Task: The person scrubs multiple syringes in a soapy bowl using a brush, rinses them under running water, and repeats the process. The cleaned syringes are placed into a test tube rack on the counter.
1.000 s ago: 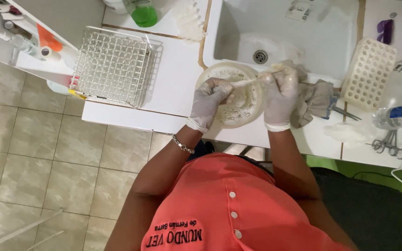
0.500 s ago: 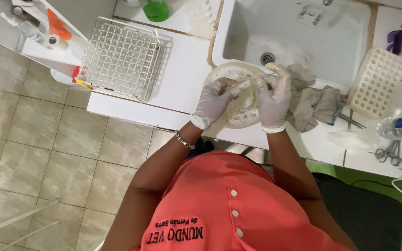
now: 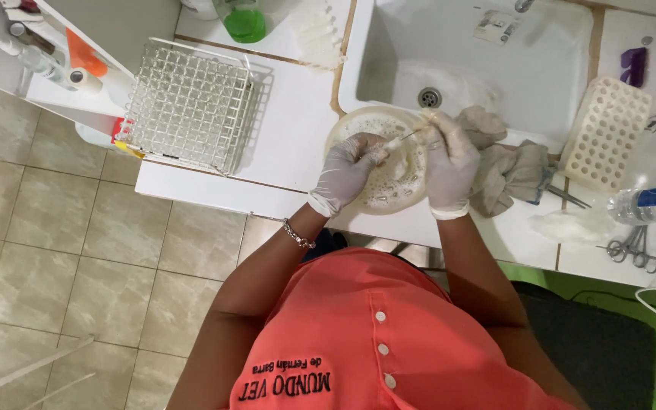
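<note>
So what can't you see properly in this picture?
- Thin clear tube between the gloved left hand and right hand: too small to identify, head view.
- Round shallow dish: middle hidden by both hands.
- Green liquid bottle: cut off by top edge.

Basin (image 3: 347,125) on counter (image 3: 191,190) before me, under my hands; wire rack (image 3: 187,106) left, sink (image 3: 548,68) behind, cloth (image 3: 514,171) right
</note>
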